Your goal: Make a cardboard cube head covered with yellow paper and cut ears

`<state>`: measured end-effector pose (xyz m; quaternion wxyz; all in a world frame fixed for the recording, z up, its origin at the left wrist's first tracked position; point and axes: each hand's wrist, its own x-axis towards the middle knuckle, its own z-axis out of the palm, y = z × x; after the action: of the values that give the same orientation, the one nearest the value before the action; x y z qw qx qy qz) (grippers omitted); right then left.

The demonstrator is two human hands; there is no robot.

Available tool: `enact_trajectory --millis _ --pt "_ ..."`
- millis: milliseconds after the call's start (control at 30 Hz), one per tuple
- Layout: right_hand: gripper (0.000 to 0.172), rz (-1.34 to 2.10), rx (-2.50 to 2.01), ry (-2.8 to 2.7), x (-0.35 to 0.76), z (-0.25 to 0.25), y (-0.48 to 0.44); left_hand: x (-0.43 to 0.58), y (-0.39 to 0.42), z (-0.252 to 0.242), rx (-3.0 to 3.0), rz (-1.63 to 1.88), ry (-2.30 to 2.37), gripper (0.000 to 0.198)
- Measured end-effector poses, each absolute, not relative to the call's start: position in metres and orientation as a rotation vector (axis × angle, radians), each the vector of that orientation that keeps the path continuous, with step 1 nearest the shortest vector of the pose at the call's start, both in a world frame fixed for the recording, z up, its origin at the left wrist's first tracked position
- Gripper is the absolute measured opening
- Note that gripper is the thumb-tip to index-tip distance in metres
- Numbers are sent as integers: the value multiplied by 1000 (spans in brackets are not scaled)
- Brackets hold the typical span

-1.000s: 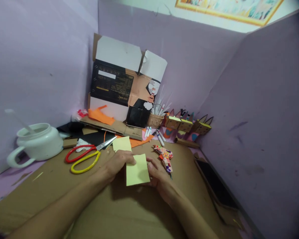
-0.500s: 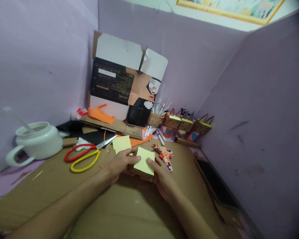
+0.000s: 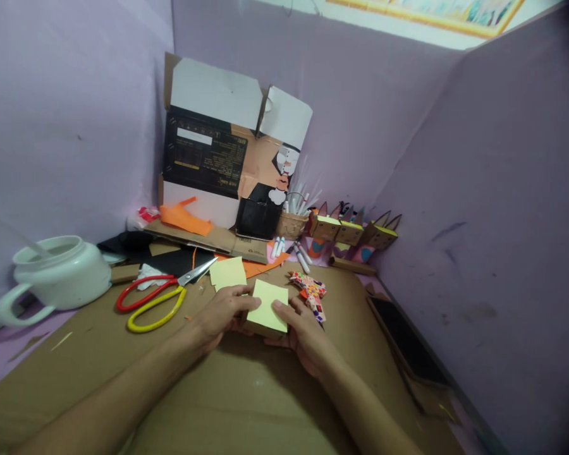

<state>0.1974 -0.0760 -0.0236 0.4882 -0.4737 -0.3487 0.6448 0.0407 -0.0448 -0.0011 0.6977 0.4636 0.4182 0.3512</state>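
Note:
Between my two hands is a small cardboard box (image 3: 268,307) with pale yellow paper on its top face. My left hand (image 3: 222,314) grips its left side, thumb on the yellow paper. From the right, my right hand (image 3: 305,328) holds it the same way, with some fingers underneath. Loose yellow paper (image 3: 228,272) lies just beyond my left hand. Scissors (image 3: 159,300) with one red and one yellow handle rest to the left, blades open. A hot glue gun with a colourful spotted pattern (image 3: 312,289) lies beyond my right hand.
A white pot (image 3: 61,275) stands at the far left. Behind lean a flattened carton (image 3: 208,151) and orange paper (image 3: 184,217). Markers (image 3: 303,258), a basket of white sticks (image 3: 291,225) and several eared cardboard figures (image 3: 351,232) line the back. A phone (image 3: 410,341) lies along the right wall.
The whole view has shifted slightly, so things sit a little further left in the picture. Both hands keep the same hold on the box, thumbs still on the yellow paper.

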Motion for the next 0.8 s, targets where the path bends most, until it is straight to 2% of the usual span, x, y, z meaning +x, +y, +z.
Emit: enact_trajectory --millis 233,300,400,467,700,800 --pt "51 1590 -1110 -981 202 -18 -78 36 -38 -2 770 766 934 30" --pt "60 1423 -1104 -1124 205 -21 -79 34 -37 -1 729 784 928 29" --pt "83 1080 -1134 -1334 206 -30 -79 35 -39 1 723 804 921 28" --pt "89 925 -1177 -1430 205 -36 -79 38 -42 1 741 797 909 27" --pt "63 728 -1194 -1517 203 -42 -80 42 -47 -1 856 789 872 20" --pt "67 811 -1132 -1469 202 -40 -81 41 -49 3 918 802 845 26"
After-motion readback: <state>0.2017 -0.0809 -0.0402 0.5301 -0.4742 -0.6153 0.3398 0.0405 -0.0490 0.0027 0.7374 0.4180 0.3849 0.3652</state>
